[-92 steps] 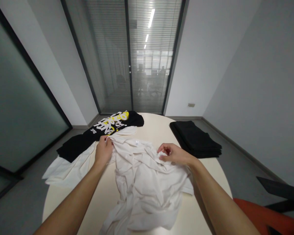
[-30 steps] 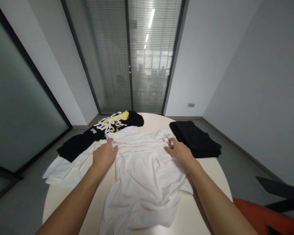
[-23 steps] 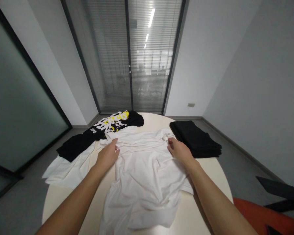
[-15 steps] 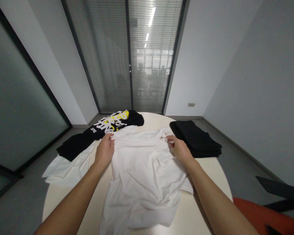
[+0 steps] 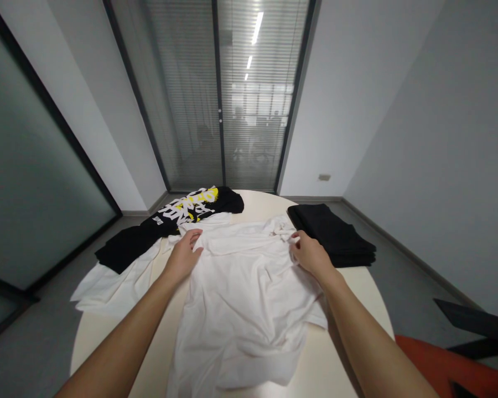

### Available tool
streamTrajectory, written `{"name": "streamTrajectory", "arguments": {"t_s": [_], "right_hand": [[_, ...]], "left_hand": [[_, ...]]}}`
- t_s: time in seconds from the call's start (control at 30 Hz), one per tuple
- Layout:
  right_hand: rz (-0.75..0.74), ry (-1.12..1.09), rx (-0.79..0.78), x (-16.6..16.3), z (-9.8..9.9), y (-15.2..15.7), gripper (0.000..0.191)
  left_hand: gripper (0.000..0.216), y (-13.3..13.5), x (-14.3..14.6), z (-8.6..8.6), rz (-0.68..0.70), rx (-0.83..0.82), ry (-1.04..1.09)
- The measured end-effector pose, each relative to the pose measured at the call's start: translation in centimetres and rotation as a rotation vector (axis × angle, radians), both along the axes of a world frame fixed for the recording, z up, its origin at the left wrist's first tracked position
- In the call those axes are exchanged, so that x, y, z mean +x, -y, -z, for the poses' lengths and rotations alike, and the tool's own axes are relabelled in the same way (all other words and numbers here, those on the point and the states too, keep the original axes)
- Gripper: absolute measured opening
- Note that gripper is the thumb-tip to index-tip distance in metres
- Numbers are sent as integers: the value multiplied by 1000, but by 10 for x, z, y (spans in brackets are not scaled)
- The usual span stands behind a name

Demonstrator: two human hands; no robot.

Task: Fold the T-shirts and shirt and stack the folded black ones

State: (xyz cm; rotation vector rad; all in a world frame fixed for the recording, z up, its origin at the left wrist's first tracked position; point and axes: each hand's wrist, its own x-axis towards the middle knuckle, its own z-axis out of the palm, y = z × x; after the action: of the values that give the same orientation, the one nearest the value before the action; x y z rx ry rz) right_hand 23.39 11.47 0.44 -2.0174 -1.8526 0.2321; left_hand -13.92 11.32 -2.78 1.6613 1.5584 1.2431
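1. Head view: a white T-shirt (image 5: pixel 244 298) is seen spread over the middle of a round cream table (image 5: pixel 359 287), its hem hanging toward the near edge and its collar end lying far.
2. The left hand (image 5: pixel 183 257) is laid palm down on the far left corner of the shirt, near the shoulder; its fingers (image 5: pixel 194 237) are stretched out flat and nothing is gripped by them.
3. The right hand (image 5: pixel 311 255) is set on the far right corner, where the fabric is bunched; its fingers are curled in, and a small fold of cloth appears to be pinched between thumb and forefinger, though the grip is partly hidden by the hand itself.
4. The shirt is judged to be light, soft and limp: creases are seen across the chest and lower half, so no shape will be kept once it is lifted, and it can be expected to slide easily on the smooth table.
5. The shoulder seams or the two hem corners are judged the best places to be taken hold of, so that the cloth is kept taut between the hands.
6. A black printed shirt (image 5: pixel 178 218) and another white garment (image 5: pixel 108 287) are seen at the left, and a folded black stack (image 5: pixel 332 235) lies at the far right, just beside the right hand.
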Motion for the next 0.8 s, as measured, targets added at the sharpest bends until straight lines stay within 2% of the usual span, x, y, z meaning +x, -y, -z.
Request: {"name": "streamTrajectory", "arguments": {"t_s": [0.13, 0.23, 0.33, 0.5, 0.57, 0.67, 0.8], "right_hand": [[-10, -275, 288, 6, 3, -12, 26], [-20, -509, 447, 8, 8, -22, 29], [-42, -708, 417, 7, 13, -28, 38], [-117, -929, 96, -1, 15, -22, 54], [-172, -932, 62, -3, 14, -21, 58], [-230, -925, 185, -3, 13, -22, 48], [-185, -939, 441, 4, 10, -28, 28]], "left_hand": [[31, 1, -10, -7, -179, 119, -142], [22, -1, -17, -11, -292, 201, -143], [21, -2, -18, -10, -277, 212, -110], [23, -1, -10, -5, -207, 157, -148], [27, 1, -7, -6, -186, 118, -145], [26, 4, -6, -13, -195, 131, -122], [19, 3, -11, -20, -368, 281, -56]]}}
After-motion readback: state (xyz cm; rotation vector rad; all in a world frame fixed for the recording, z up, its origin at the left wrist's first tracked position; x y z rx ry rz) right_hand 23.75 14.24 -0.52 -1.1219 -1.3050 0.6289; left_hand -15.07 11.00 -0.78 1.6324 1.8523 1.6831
